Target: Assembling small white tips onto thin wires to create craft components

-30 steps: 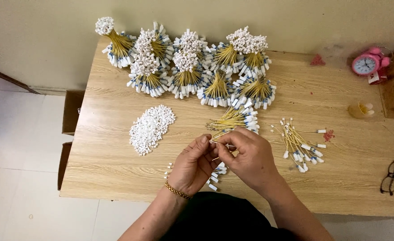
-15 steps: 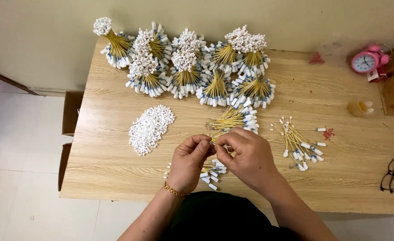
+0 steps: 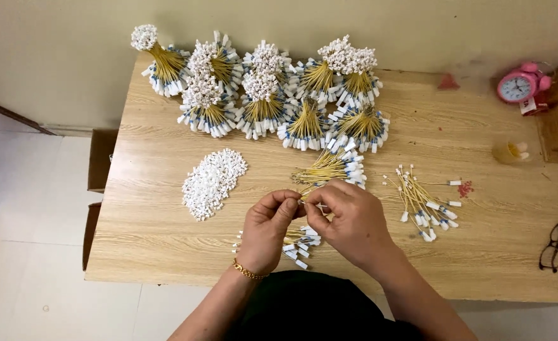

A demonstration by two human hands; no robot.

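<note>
done: tied wire bundles [image 3: 272, 95] stacked at worktop [image 3: 165, 252] back
left: cap pile [image 3: 212, 182], loose wires [image 3: 424, 202]
left hand [image 3: 267, 230]: grip pinching one wire [image 3: 310, 203]
right hand [image 3: 353, 221]: grip pinching same wire

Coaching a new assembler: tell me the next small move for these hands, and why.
Probably press the small white cap home on the wire: left hand and right hand pinch together at a yellow wire, with the white cap pile close by.

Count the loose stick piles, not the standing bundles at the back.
3: fanned pile in the middle, scattered pile to its right, small pile nearest the person, partly covered by the left hand.
</note>
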